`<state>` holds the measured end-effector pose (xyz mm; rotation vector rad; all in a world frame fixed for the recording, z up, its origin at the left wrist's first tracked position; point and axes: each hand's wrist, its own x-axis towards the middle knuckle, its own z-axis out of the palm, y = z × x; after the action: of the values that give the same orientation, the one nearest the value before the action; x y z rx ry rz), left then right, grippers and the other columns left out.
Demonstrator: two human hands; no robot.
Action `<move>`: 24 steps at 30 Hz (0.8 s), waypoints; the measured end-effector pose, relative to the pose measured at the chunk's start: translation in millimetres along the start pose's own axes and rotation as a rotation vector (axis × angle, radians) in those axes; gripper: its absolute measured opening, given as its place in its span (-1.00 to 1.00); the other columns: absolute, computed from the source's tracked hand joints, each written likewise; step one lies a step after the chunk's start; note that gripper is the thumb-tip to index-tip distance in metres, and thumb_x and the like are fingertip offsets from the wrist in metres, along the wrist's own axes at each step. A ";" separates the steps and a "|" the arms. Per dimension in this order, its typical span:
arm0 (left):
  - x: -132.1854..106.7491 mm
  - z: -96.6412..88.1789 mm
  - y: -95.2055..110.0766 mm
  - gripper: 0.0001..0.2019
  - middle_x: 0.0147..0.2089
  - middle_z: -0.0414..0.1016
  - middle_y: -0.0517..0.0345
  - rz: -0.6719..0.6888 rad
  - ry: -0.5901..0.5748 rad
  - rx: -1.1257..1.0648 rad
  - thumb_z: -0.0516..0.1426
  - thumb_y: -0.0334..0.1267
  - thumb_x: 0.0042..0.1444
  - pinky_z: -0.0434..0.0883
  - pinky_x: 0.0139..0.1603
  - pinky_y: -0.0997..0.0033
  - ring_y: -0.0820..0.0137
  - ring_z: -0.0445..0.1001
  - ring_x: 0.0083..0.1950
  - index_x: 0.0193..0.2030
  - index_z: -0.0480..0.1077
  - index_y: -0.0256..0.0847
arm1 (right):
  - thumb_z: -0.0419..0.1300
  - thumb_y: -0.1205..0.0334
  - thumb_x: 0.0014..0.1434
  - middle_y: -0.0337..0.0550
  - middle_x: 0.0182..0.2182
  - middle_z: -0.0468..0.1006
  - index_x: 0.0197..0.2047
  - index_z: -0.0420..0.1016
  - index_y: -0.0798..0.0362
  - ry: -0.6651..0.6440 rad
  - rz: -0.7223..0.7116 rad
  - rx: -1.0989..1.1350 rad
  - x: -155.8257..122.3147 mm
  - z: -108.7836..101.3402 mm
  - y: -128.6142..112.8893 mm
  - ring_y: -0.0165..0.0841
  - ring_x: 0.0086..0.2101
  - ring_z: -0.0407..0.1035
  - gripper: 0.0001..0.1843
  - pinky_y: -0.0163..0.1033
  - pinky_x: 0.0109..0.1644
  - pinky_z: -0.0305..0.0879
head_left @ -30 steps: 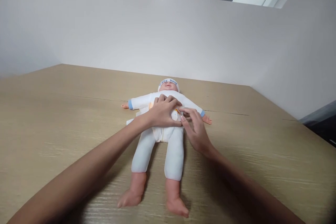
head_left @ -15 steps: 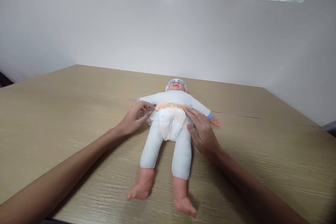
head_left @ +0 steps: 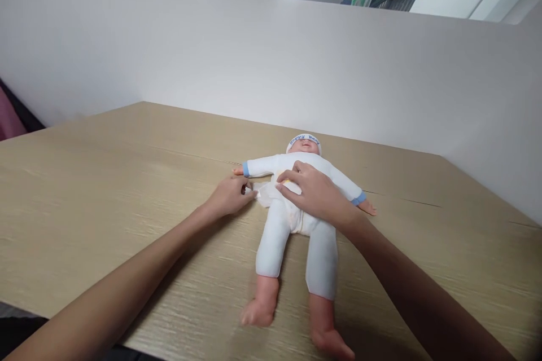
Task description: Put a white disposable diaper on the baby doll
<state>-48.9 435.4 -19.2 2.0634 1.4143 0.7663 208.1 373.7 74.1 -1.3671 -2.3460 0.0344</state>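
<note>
A baby doll in white clothes lies on its back, feet toward me. Around its hips is a white diaper, with its front panel up over the belly. My left hand is closed in a pinch on the diaper's thin side wing, which is drawn out to the left of the doll. Across the diaper's front lies my right hand, its thumb and curled fingers gripping near the waist edge. That hand hides much of the panel and its coloured band.
The doll rests on a wooden table with a seam running across it. A white partition stands behind the table. Something pink and black shows at the far left.
My right hand has moved from the doll's right-hand side in view onto the diaper's front. My left hand has closed on the side wing and stretched it outward. The view has shifted.
</note>
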 end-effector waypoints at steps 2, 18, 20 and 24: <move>3.1 -6.6 4.9 -0.62 -0.42 0.35 0.18 -0.019 -0.010 -0.098 0.17 0.10 0.23 0.28 -0.17 0.24 0.25 0.34 -0.32 -0.45 0.28 -0.09 | 0.26 0.06 0.52 -0.11 -0.11 0.56 -0.03 0.73 -0.08 -0.059 0.054 -0.020 3.7 0.9 -3.1 -0.19 -0.09 0.50 -0.78 -0.09 0.04 0.38; 39.6 35.8 81.0 -0.64 -0.39 0.31 0.25 0.116 -0.078 -0.765 0.13 0.11 0.43 0.27 -0.29 0.36 0.37 0.30 -0.33 -0.22 0.40 -0.14 | 0.12 0.16 0.52 -0.22 -0.24 0.65 0.44 0.47 -0.07 0.044 0.263 0.265 10.8 11.8 16.5 -0.24 -0.31 0.49 -0.52 -0.18 -0.16 0.26; 38.8 42.3 69.7 -0.68 -0.34 0.32 0.28 0.112 -0.012 -0.791 0.16 0.12 0.44 0.27 -0.28 0.37 0.38 0.31 -0.33 -0.06 0.36 -0.11 | 0.12 0.16 0.52 -0.25 -0.24 0.62 0.41 0.49 -0.09 0.052 0.249 0.303 10.4 12.7 20.2 -0.27 -0.34 0.46 -0.54 -0.19 -0.17 0.26; 38.3 52.8 53.3 -0.59 -0.19 0.42 0.20 0.163 -0.012 -0.736 0.25 0.19 0.40 0.30 -0.21 0.37 0.39 0.36 -0.24 -0.04 0.35 -0.13 | 0.14 0.16 0.48 -0.29 -0.29 0.56 0.33 0.53 -0.07 0.087 0.252 0.337 8.3 14.8 23.9 -0.28 -0.36 0.41 -0.59 -0.19 -0.16 0.26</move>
<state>34.0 449.1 -13.5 1.5943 0.7796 1.1314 218.8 395.7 58.1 -1.4466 -1.9737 0.4163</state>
